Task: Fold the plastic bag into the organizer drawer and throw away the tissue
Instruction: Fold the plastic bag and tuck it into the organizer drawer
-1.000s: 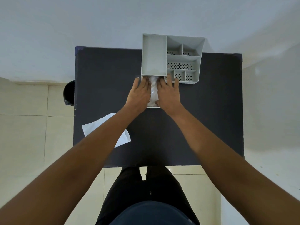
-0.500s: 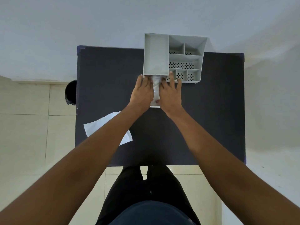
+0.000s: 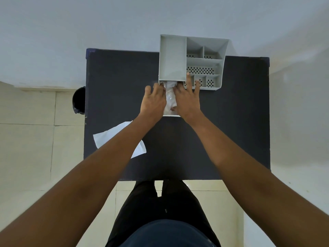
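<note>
- Left hand: I see it spread flat, fingers apart, pressing the left side of the plastic bag; nothing is gripped.
- Right hand: likewise flat and open, on the bag's right side, fingertips reaching the organizer.
- Plastic bag: crumpled in the pulled-out drawer, between both palms. Risk, in my judgement: springy film may puff up on release and jam the drawer as it shuts.
- Tissue: lying on the table, under my left forearm; a withdrawing arm could sweep it off.
- Bin: beside the table's left edge.
</note>
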